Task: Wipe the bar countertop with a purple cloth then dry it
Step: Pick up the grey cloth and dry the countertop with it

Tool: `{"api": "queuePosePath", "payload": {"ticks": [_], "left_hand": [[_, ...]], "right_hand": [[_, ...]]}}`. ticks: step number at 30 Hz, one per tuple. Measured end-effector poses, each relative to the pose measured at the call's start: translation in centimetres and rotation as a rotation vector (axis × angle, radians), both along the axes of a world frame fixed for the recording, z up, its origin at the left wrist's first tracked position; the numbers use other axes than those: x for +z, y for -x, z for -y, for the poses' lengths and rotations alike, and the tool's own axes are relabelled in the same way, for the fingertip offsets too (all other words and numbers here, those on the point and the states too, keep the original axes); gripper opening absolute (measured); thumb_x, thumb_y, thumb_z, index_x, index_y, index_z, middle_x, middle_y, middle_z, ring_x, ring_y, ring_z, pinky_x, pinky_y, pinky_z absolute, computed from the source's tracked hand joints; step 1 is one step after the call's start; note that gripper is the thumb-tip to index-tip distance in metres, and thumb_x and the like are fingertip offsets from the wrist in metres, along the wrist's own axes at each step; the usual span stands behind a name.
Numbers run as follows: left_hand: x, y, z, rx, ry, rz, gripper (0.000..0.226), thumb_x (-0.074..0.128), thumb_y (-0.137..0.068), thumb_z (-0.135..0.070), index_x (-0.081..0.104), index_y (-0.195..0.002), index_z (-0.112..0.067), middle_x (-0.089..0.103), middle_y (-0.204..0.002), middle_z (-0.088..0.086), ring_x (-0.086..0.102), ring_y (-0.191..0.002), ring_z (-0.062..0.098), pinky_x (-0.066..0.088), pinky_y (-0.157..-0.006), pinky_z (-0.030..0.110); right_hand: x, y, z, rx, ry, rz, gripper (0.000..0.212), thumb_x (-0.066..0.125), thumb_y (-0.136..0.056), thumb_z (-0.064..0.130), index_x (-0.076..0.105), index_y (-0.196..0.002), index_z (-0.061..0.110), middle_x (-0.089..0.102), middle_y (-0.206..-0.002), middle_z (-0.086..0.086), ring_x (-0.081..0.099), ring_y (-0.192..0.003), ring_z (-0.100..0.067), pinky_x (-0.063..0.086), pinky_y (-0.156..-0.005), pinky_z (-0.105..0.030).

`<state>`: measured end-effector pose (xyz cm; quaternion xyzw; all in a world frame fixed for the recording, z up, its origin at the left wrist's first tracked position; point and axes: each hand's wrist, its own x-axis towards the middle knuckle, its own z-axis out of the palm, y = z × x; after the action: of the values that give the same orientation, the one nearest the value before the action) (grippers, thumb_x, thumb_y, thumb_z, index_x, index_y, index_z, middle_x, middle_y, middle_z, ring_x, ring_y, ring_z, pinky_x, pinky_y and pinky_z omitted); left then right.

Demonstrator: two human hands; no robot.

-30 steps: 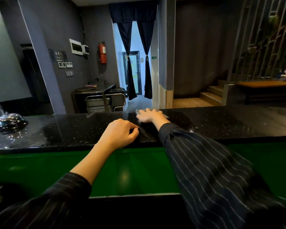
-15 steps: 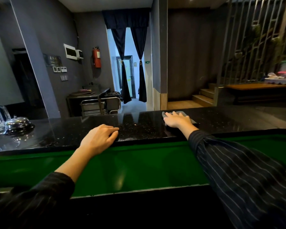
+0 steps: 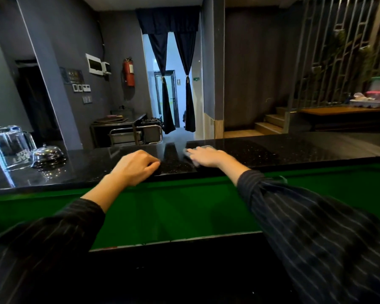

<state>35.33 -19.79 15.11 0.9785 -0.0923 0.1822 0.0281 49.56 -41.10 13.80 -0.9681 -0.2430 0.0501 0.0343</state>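
The black speckled bar countertop point(image 3: 272, 150) runs across the middle of the view. My right hand point(image 3: 206, 156) lies flat on it, pressing down a pale cloth point(image 3: 203, 147) whose edge shows beyond my fingertips; most of the cloth is hidden under the hand and blurred. My left hand point(image 3: 136, 164) rests curled on the counter's near edge, left of the right hand, with nothing visible in it.
A clear glass jug point(image 3: 8, 148) and a chrome service bell point(image 3: 47, 155) stand on the counter at the far left. A green ledge point(image 3: 184, 207) lies below the counter's near edge. Behind are a metal cart point(image 3: 136, 134), a curtained doorway and stairs at the right.
My right hand with the cloth has slid left along the counter, back toward my left hand. My left hand has stayed on the near edge.
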Motion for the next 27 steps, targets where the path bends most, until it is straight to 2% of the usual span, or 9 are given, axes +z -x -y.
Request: {"api": "queuePosePath", "payload": {"ticks": [2,4,6,9,11,15,19,22,27], "left_hand": [[-0.1,0.9,-3.0,0.043,0.008,0.032,0.065,0.020,-0.081,-0.055,0.071,-0.104,-0.022,0.070,-0.117,0.003,0.063,-0.108,0.025,0.052,-0.085,0.040],[-1.0,1.5,-5.0,0.077,0.041,0.015,0.059,0.023,-0.085,-0.052,0.065,-0.119,-0.029,0.064,-0.129,-0.001,0.058,-0.119,0.022,0.050,-0.092,0.038],[-2.0,1.5,-5.5,0.097,0.079,0.006,0.055,0.021,-0.088,-0.050,0.056,-0.128,-0.036,0.056,-0.138,-0.008,0.052,-0.127,0.019,0.048,-0.096,0.039],[-2.4,0.9,-5.5,0.110,0.088,0.029,0.048,0.023,-0.093,-0.049,0.051,-0.131,-0.042,0.050,-0.142,-0.015,0.049,-0.130,0.015,0.049,-0.093,0.039],[-2.3,0.6,-5.6,0.106,0.092,0.008,0.042,0.027,-0.097,-0.044,0.050,-0.132,-0.043,0.049,-0.143,-0.015,0.047,-0.131,0.015,0.047,-0.093,0.038],[-1.9,0.4,-6.0,0.142,0.138,-0.046,0.037,0.035,-0.096,-0.042,0.051,-0.129,-0.047,0.049,-0.142,-0.014,0.049,-0.129,0.018,0.045,-0.094,0.035],[-0.2,0.2,-5.9,0.187,0.088,-0.088,0.034,0.037,-0.095,-0.045,0.056,-0.124,-0.047,0.055,-0.138,-0.012,0.055,-0.122,0.023,0.046,-0.089,0.035],[-1.0,0.6,-5.8,0.187,0.050,-0.047,0.038,0.032,-0.093,-0.049,0.053,-0.125,-0.051,0.053,-0.138,-0.016,0.054,-0.124,0.017,0.047,-0.088,0.034],[-2.2,0.5,-6.0,0.117,0.031,-0.027,0.052,0.020,-0.087,-0.057,0.046,-0.132,-0.050,0.046,-0.144,-0.015,0.046,-0.133,0.012,0.043,-0.101,0.035]], "right_hand": [[0.8,1.8,3.3,-0.121,-0.042,0.009,0.072,0.012,-0.084,0.057,0.013,-0.153,0.037,0.017,-0.163,-0.006,0.018,-0.149,-0.032,0.016,-0.116,-0.059],[0.7,1.7,4.9,-0.275,-0.080,0.016,0.060,0.020,-0.096,0.047,0.012,-0.154,0.033,0.013,-0.164,-0.003,0.013,-0.150,-0.032,0.011,-0.117,-0.060],[0.9,2.2,4.0,-0.453,-0.075,0.046,0.060,0.027,-0.098,0.042,0.014,-0.155,0.030,0.013,-0.163,-0.005,0.012,-0.148,-0.037,0.011,-0.116,-0.060],[1.1,3.8,-0.8,-0.640,-0.030,0.075,0.065,0.031,-0.096,0.046,0.017,-0.155,0.023,0.013,-0.162,-0.013,0.012,-0.146,-0.043,0.010,-0.115,-0.061],[1.0,4.4,-4.6,-0.563,-0.038,0.101,0.066,0.032,-0.094,0.047,0.019,-0.154,0.022,0.013,-0.162,-0.016,0.012,-0.146,-0.045,0.010,-0.116,-0.061],[0.3,6.4,-12.0,-0.194,-0.075,0.132,0.062,0.030,-0.095,0.042,0.019,-0.154,0.026,0.015,-0.162,-0.014,0.015,-0.146,-0.043,0.011,-0.115,-0.062],[0.7,5.3,-11.6,0.133,0.007,0.064,0.067,0.029,-0.088,0.042,0.014,-0.153,0.036,0.023,-0.159,-0.015,0.024,-0.143,-0.043,0.020,-0.111,-0.066],[0.8,2.2,-7.1,0.055,-0.008,0.075,0.073,0.032,-0.077,0.042,0.020,-0.150,0.040,0.029,-0.157,-0.012,0.032,-0.139,-0.042,0.025,-0.108,-0.068],[0.3,-5.1,-0.6,-0.211,-0.033,0.037,0.069,0.025,-0.088,0.054,0.011,-0.153,0.037,0.011,-0.164,-0.003,0.013,-0.149,-0.035,0.010,-0.117,-0.061]]}}
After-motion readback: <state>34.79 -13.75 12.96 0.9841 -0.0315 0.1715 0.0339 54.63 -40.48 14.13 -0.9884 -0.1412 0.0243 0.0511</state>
